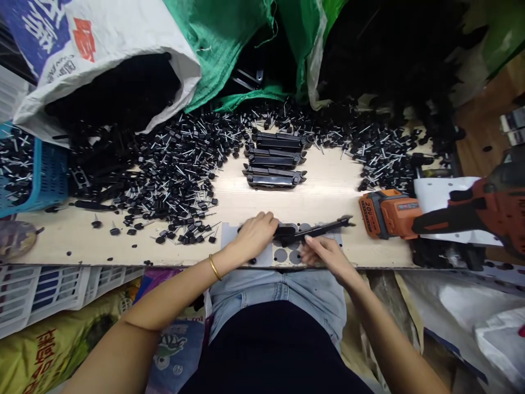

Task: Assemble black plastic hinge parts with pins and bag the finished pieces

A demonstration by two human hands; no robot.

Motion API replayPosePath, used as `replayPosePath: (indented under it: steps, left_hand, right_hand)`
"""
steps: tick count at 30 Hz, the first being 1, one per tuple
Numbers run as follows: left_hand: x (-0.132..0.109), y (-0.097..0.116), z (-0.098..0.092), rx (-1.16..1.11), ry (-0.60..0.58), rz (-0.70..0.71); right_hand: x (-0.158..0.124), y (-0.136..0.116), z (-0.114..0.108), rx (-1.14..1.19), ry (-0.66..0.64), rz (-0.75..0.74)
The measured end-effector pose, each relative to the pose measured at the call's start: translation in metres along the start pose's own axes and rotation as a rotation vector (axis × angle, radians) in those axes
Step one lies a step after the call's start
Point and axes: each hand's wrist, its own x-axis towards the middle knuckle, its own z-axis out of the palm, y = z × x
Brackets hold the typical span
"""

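Near the table's front edge, my left hand wraps its fingers round the left part of a black plastic piece. A long black arm slants up to the right from that piece. My right hand is just below the arm, its thumb against the lower edge and its other fingers curled beneath. Under both hands lies a grey plate with round discs. Farther back, several black assembled parts lie stacked in a column.
Loose black knobs with metal pins cover the left. An orange cordless drill lies right. A blue basket stands far left. A white sack and green sack line the back.
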Motion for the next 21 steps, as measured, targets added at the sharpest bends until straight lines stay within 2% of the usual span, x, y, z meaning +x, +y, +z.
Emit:
replayPosePath:
  steps: [1, 2, 4, 6, 8, 12, 18, 19, 21]
  left_hand:
    - [0.003, -0.006, 0.000, 0.026, 0.043, 0.021]
    - [0.005, -0.010, 0.001, 0.031, 0.085, 0.046]
    - [0.006, -0.015, 0.007, -0.012, 0.153, 0.123]
    - [0.006, -0.017, 0.015, -0.080, 0.204, 0.196]
    - [0.006, -0.018, 0.024, -0.115, 0.235, 0.228]
    - [0.010, -0.021, 0.034, -0.068, 0.251, 0.206]
    - [0.011, -0.022, 0.040, -0.002, 0.316, 0.211]
    - [0.010, -0.022, 0.040, 0.017, 0.328, 0.210]
    - [0.009, -0.021, 0.041, 0.053, 0.348, 0.211]
  right_hand:
    - [-0.004, 0.000, -0.010, -0.119, -0.012, -0.026]
    - [-0.007, -0.001, -0.017, -0.241, 0.027, -0.111]
    - [-0.010, -0.005, -0.023, -0.484, 0.195, -0.394]
    - [-0.004, -0.008, -0.016, -0.699, 0.293, -0.654]
    - [0.007, -0.009, -0.004, -0.862, 0.277, -0.799]
    - [0.032, -0.003, 0.010, -1.016, 0.154, -0.842]
    - [0.047, 0.001, -0.004, -0.987, 0.018, -0.924]
    - [0.046, 0.003, -0.003, -0.982, 0.030, -0.940]
    - [0.041, 0.007, 0.002, -0.974, 0.132, -0.940]
